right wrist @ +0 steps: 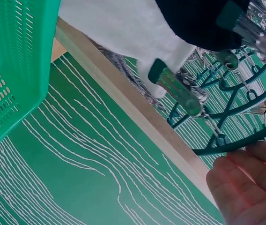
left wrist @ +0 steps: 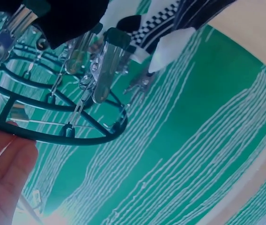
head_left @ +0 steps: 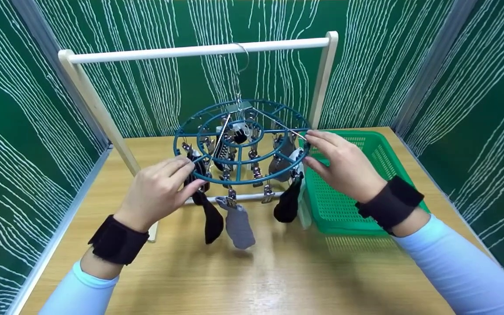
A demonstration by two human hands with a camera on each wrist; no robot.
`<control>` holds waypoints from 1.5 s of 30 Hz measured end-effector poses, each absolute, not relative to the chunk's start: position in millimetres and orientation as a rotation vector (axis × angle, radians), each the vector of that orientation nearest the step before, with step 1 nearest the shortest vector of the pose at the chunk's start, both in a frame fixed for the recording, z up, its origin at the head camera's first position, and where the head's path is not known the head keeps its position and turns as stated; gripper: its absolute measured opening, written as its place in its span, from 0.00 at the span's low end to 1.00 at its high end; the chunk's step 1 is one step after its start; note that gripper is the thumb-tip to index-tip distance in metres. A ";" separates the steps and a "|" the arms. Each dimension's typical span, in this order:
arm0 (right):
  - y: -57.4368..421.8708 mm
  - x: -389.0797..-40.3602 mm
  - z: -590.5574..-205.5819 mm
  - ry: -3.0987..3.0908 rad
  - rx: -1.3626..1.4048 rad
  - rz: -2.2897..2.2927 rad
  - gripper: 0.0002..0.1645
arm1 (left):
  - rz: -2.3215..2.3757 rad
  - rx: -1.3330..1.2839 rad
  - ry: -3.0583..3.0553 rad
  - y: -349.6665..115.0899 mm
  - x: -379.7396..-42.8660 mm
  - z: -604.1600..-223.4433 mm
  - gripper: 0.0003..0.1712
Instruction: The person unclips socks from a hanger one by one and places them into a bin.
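A round dark-teal hanger with clips [head_left: 239, 162] hangs by its metal hook [head_left: 246, 59] from a wooden rail. My left hand [head_left: 158, 188] touches the near-left of its outer ring, fingers fairly straight, thumb apart below. On the opposite side, the fingertips of my right hand [head_left: 346, 164] rest against the ring, thumb spread from the fingers. Clipped socks dangle around it: a black one [head_left: 212, 221], a grey one [head_left: 239, 227] and another black one [head_left: 288, 203]. A checkered sock [left wrist: 158, 23] and a white sock [right wrist: 119, 23] also hang there.
The wooden stand [head_left: 92, 109] straddles the hanger, its white rail [head_left: 160, 53] across the top. A green plastic basket [head_left: 383, 153] sits right of the stand on the wooden table [head_left: 217, 280]. Green walls with white wavy lines enclose the table at the back and sides.
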State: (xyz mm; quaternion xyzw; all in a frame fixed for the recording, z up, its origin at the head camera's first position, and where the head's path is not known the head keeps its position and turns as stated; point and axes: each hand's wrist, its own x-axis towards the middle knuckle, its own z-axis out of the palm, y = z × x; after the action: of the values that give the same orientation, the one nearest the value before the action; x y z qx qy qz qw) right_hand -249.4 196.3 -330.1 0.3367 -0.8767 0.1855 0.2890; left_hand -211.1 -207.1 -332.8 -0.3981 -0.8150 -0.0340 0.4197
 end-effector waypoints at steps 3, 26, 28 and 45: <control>196.5 -250.4 -329.0 -2.335 0.918 0.511 0.30 | -0.064 -0.987 -2.053 -209.2 -212.5 -333.6 0.21; 187.8 -251.1 -320.1 -2.172 1.040 0.552 0.21 | -0.193 -0.748 -2.173 -214.3 -210.8 -337.9 0.24; 185.9 -250.6 -319.7 -2.166 1.032 0.551 0.21 | -0.228 -0.736 -2.148 -211.3 -207.6 -335.5 0.22; 168.7 -247.3 -318.5 -2.049 1.049 0.533 0.29 | -0.275 -0.889 -1.928 -167.1 -192.0 -326.0 0.23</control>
State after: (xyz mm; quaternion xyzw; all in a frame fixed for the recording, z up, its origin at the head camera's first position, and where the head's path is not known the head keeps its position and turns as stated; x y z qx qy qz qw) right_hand -247.3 168.7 -318.5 0.4106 -0.8023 0.2088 0.3796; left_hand -192.0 -167.1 -326.0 -0.3642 -0.7902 -0.1128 0.4798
